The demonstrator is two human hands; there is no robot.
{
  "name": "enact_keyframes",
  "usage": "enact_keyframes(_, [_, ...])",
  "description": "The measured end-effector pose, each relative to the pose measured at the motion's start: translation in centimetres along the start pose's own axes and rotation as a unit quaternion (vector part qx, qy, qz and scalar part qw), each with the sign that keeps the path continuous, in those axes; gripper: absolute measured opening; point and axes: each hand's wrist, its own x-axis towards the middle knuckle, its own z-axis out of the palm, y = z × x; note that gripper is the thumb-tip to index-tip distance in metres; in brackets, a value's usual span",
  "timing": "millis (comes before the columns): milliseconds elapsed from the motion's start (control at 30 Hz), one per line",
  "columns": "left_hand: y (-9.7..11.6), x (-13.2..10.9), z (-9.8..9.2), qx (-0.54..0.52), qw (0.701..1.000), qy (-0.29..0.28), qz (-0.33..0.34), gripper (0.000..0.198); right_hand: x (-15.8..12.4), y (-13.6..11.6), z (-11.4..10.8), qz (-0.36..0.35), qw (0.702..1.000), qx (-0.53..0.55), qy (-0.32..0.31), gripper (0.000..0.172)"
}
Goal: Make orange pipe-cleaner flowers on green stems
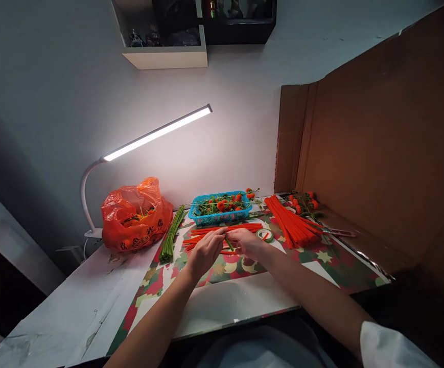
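My left hand (208,249) and my right hand (249,243) meet over the middle of the table, fingers closed around a short green chenille stem (230,245). Its lower end sticks out between them; the pinched part is hidden by my fingers. Just behind my hands lie several loose red chenille stems (244,226). A roll of green tape (264,235) rests beside my right wrist, with a small red piece across it. Further right spreads a thick bundle of red chenille stems (293,225). To the left of my hands is a bundle of green chenille stems (172,237).
A blue basket (202,221) of green stems with red pompom flowers stands against the wall. An orange plastic bag (137,220) and a lit lamp (158,133) are at left. More red flowers (302,203), pink-handled scissors (340,233) and a cardboard wall (378,143) lie right.
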Motion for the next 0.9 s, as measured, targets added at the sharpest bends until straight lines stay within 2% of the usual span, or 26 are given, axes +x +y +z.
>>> enact_keyframes(67, [0.1, 0.1, 0.2, -0.059, 0.995, 0.034, -0.071, 0.007, -0.1, -0.2, 0.0, -0.027, 0.999, -0.009, 0.021, 0.033])
enact_keyframes(133, [0.2, 0.3, 0.6, -0.158, 0.970, 0.081, -0.166, 0.007, -0.3, -0.3, 0.0, -0.119, 0.989, -0.049, 0.074, 0.028])
enact_keyframes(167, [0.2, 0.4, 0.7, -0.213, 0.951, 0.095, -0.203, 0.010, -0.4, -0.3, -0.1, -0.179, 0.974, -0.086, 0.111, 0.025])
enact_keyframes(200, [0.2, 0.5, 0.8, -0.264, 0.930, 0.103, -0.235, 0.014, -0.5, -0.3, -0.2, -0.241, 0.950, -0.137, 0.147, 0.022])
enact_keyframes(267, [0.2, 0.8, 0.8, -0.333, 0.893, 0.103, -0.284, 0.021, -0.7, -0.3, -0.6, -0.355, 0.875, -0.269, 0.189, 0.016])
enact_keyframes(367, [0.2, 1.0, 0.7, -0.369, 0.864, 0.092, -0.331, 0.025, -0.9, -0.1, -1.3, -0.472, 0.740, -0.453, 0.156, 0.016])
enact_keyframes(433, [0.3, 1.2, 0.6, -0.383, 0.852, 0.083, -0.347, 0.025, -0.8, 0.0, -1.8, -0.500, 0.674, -0.527, 0.135, 0.021])
enact_keyframes(533, [0.4, 1.3, 0.5, -0.396, 0.836, 0.066, -0.374, 0.027, -0.4, 0.3, -2.2, -0.510, 0.618, -0.582, 0.139, 0.023])
enact_keyframes(700, [-0.2, 1.2, 0.4, -0.423, 0.800, 0.019, -0.426, 0.028, 0.3, 0.6, -2.6, -0.511, 0.559, -0.640, 0.134, 0.023])
enact_keyframes(800, [-0.9, 1.0, 0.0, -0.451, 0.749, -0.037, -0.483, 0.021, 0.6, 0.9, -2.5, -0.523, 0.528, -0.660, 0.112, 0.024])
enact_keyframes(900, [-1.6, 0.7, -0.6, -0.468, 0.688, -0.056, -0.552, 0.017, 0.6, 1.3, -2.3, -0.527, 0.512, -0.672, 0.090, 0.020])
